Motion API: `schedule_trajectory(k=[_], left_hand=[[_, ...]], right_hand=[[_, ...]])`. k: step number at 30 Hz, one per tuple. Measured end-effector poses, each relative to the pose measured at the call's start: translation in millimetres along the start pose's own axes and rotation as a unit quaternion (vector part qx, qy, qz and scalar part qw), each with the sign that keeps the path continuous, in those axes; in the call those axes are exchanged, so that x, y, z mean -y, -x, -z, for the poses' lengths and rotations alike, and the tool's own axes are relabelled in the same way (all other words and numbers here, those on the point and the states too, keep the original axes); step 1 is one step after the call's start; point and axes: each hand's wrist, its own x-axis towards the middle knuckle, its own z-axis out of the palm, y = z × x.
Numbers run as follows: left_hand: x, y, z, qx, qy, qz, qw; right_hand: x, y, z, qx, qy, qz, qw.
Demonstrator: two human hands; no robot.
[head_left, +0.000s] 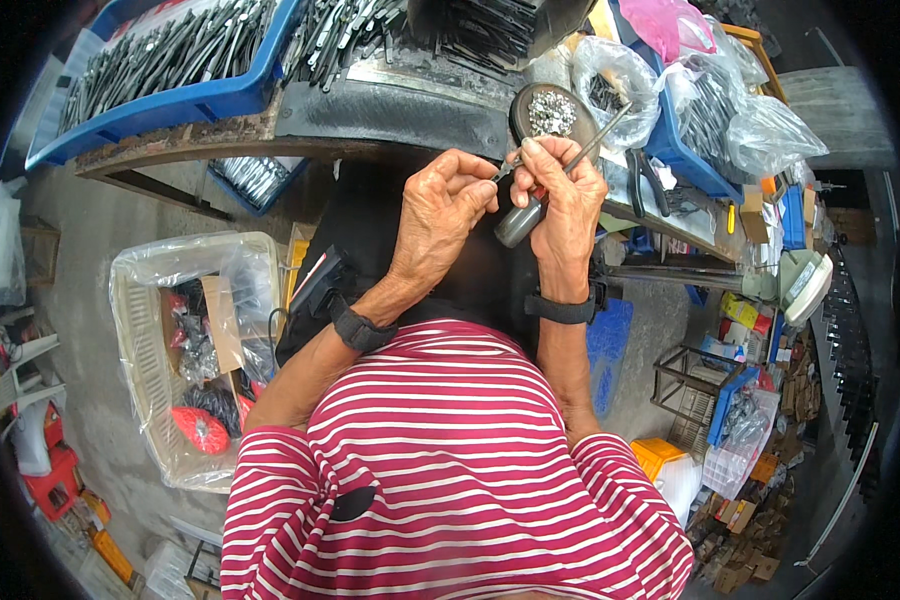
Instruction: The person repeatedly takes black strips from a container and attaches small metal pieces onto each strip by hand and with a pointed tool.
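My left hand [438,212] is closed, with thumb and fingertips pinching one end of a small dark metal piece [506,170] above my lap. Opposite it, my right hand [562,205] is closed around a screwdriver [518,224]. Its dark handle sticks out below the palm, and its long shaft points up and to the right. The right fingertips meet by the small dark piece; whether they grip it too is hard to see. Just beyond the right hand, a round dish [520,112] holds small shiny metal parts [552,113].
A bench with a dark mat [390,118] lies ahead. A blue tray [185,103] of dark metal strips stands left, and loose strips [340,35] lie beside it. Pliers [647,184] and a blue bin [682,150] with bags are right. A lined crate [135,330] sits at lower left.
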Motion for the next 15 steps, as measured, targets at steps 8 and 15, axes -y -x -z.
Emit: schedule_trajectory(k=[8,15], left_hand=[[-1.8,1.6,-1.7,-0.007,0.003,0.008,1.0],[1.0,2.9,-2.0,-0.021,-0.013,-0.012,1.0]], right_hand=[[0.2,0.9,0.1,0.001,0.024,0.01,1.0],[-1.0,6.9,-4.2,-0.001,0.087,0.075,0.993]])
